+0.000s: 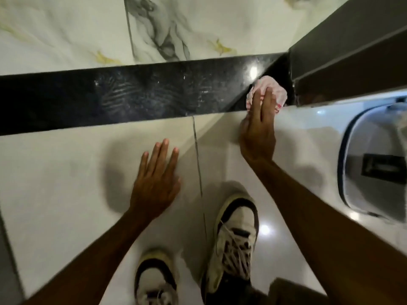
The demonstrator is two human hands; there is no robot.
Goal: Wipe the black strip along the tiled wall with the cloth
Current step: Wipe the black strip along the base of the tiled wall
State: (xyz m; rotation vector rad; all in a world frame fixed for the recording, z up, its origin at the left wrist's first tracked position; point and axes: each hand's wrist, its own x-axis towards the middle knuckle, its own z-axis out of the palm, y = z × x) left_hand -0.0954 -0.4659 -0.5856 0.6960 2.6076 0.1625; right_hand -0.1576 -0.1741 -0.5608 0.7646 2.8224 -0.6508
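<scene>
A glossy black strip runs left to right between the marbled wall tiles and the pale floor tiles, with streaky wipe marks near its middle. At its right end my right hand presses a crumpled pink-and-white cloth flat against the strip, fingers extended over the cloth, right in the corner by a dark panel. My left hand rests flat on the pale floor tile below the strip, fingers apart and holding nothing.
A dark grey panel juts out at the upper right and blocks the strip's end. A white appliance with a rounded lid stands at the right. My two white-and-black sneakers are on the shiny floor below.
</scene>
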